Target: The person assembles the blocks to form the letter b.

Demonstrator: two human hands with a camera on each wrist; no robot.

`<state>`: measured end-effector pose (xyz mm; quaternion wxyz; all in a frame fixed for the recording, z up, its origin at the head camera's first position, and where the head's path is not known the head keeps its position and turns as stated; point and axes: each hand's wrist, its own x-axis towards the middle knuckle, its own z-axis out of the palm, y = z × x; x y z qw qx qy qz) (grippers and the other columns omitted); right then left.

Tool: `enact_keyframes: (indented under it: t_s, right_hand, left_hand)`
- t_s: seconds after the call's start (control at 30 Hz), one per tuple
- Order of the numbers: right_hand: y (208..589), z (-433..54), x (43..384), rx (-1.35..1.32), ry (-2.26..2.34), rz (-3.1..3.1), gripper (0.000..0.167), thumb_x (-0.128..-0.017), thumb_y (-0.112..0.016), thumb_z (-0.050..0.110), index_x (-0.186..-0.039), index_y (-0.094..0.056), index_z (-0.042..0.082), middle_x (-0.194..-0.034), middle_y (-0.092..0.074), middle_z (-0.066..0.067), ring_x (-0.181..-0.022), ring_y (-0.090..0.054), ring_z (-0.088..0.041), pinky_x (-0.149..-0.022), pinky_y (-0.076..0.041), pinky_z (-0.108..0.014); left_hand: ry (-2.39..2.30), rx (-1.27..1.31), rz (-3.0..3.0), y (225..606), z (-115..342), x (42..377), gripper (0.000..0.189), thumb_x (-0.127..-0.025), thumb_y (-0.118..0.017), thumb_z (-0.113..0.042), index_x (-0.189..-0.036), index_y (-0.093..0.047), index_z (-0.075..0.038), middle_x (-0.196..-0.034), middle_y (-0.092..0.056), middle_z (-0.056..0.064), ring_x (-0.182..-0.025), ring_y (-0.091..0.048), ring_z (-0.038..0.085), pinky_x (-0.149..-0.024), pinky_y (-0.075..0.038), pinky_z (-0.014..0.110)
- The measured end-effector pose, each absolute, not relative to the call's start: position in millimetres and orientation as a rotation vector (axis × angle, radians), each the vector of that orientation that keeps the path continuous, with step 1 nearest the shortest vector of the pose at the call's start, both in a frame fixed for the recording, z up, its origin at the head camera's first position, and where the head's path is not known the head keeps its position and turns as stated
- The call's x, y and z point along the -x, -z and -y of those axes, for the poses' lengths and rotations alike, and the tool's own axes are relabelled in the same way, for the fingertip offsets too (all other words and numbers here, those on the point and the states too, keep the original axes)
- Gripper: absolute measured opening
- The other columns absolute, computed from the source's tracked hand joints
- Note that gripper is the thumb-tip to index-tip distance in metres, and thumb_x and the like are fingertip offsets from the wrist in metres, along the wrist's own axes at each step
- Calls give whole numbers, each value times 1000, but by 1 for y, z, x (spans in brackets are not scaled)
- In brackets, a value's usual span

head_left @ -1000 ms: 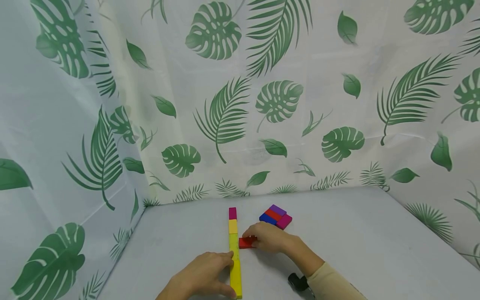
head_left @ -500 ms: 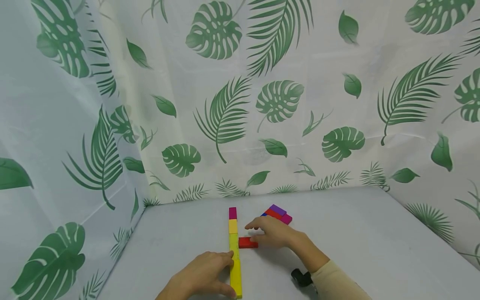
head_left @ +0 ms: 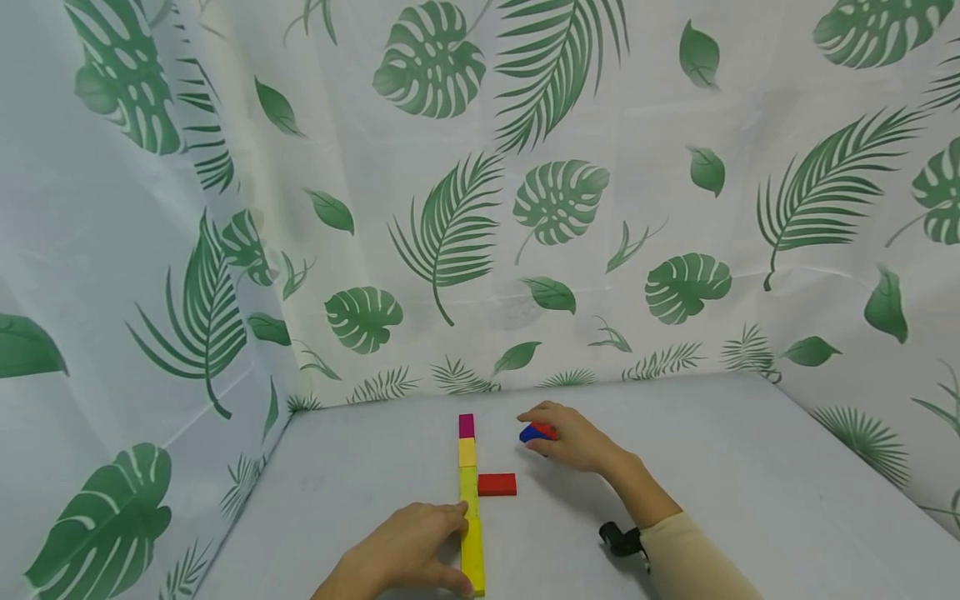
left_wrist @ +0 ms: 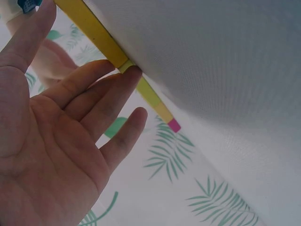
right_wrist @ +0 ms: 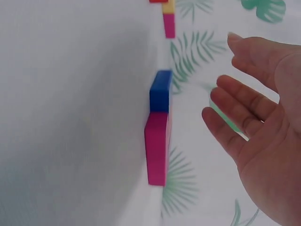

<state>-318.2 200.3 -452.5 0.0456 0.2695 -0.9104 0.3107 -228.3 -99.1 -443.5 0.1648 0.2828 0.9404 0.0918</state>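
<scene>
A straight row of blocks runs away from me: a yellow block (head_left: 472,562), a lime-yellow block (head_left: 468,483), a pale orange block (head_left: 467,452) and a magenta block (head_left: 467,427) at the far end. My left hand (head_left: 405,546) rests along the row's left side, its loosely extended fingertips and thumb touching the yellow pieces. A red block (head_left: 497,484) lies crosswise against the row's right side. My right hand (head_left: 573,440) hovers with parted fingers over a small cluster, where a blue block (right_wrist: 160,96) and another magenta block (right_wrist: 156,146) show; the hand hides much of it.
A black device (head_left: 621,540) sits at the right wrist. The white tabletop (head_left: 750,500) meets a leaf-printed curtain (head_left: 637,208) at the back and sides.
My right hand has let go of the red block and moved right and away from me to above the cluster. The red block stays beside the row; my left hand has not moved.
</scene>
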Motion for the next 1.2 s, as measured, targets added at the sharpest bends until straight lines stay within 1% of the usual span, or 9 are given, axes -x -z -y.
enact_keyframes:
  t_s: [0.13, 0.33, 0.43, 0.53, 0.6, 0.77, 0.93, 1.07, 1.2]
  right_hand:
    - [453, -212, 321, -824, -1021, 2756, 47, -94, -78, 15, -139, -66, 10, -136, -65, -14, -122, -62, -37, -98, -59, -52]
    - [450, -222, 320, -803, -1076, 2791, 48, -91, -79, 12, -137, -67, 9, -136, -64, -17, -124, -60, -41, -100, -57, -57]
    - [450, -227, 320, -764, -1062, 2827, 46, -92, -79, 14, -136, -67, 9, -134, -66, -16, -124, -60, -40, -98, -59, -54]
    - [451, -231, 320, -719, -1066, 2852, 44, -95, -77, 19, -136, -67, 9, -133, -67, -14, -121, -62, -37, -95, -61, -48]
    - [451, -234, 320, -706, -1084, 2848, 43, -96, -75, 21, -136, -67, 8, -132, -68, -15, -120, -63, -38, -94, -61, -47]
    - [453, -241, 322, -724, -1113, 2824, 41, -97, -74, 19, -135, -67, 4, -131, -68, -18, -122, -62, -41, -98, -59, -55]
    - [460, -248, 325, -759, -1027, 2834, 39, -95, -76, 14, -132, -69, 4, -128, -69, -16, -121, -62, -39, -102, -55, -60]
    - [465, -252, 327, -767, -996, 2859, 39, -94, -77, 15, -131, -70, 4, -129, -69, -14, -121, -61, -36, -104, -54, -59]
    - [466, -255, 327, -733, -997, 2918, 39, -91, -80, 17, -128, -72, 7, -129, -68, -13, -119, -60, -33, -102, -56, -55]
  left_hand:
    - [-264, -805, -2677, 443, 99, 228, 60, -77, -86, -58, -128, -73, -27, -145, -64, -7, -127, -64, 14, -110, -53, 46]
    - [-262, -800, -2677, 443, 98, 228, 61, -77, -87, -58, -128, -73, -28, -145, -64, -8, -128, -63, 14, -111, -52, 46]
    - [-259, -803, -2677, 443, 98, 228, 62, -77, -86, -59, -128, -73, -28, -145, -64, -7, -128, -63, 14, -111, -52, 46]
    - [-259, -813, -2676, 443, 99, 228, 62, -77, -86, -59, -128, -73, -27, -145, -64, -7, -129, -63, 14, -111, -52, 46]
    - [-258, -822, -2676, 443, 99, 229, 62, -77, -86, -60, -128, -73, -28, -145, -64, -7, -129, -63, 14, -111, -52, 46]
    - [-253, -832, -2681, 444, 100, 230, 63, -76, -85, -62, -129, -72, -28, -146, -64, -7, -129, -63, 13, -111, -52, 45]
    - [-255, -815, -2679, 444, 100, 230, 63, -77, -86, -60, -129, -72, -28, -145, -64, -7, -127, -64, 13, -110, -53, 45]
    - [-247, -805, -2674, 444, 99, 230, 62, -77, -86, -59, -129, -72, -28, -145, -64, -8, -126, -63, 12, -110, -53, 45]
    - [-240, -815, -2675, 444, 99, 230, 62, -77, -86, -60, -129, -72, -29, -146, -64, -7, -127, -63, 13, -110, -53, 45]
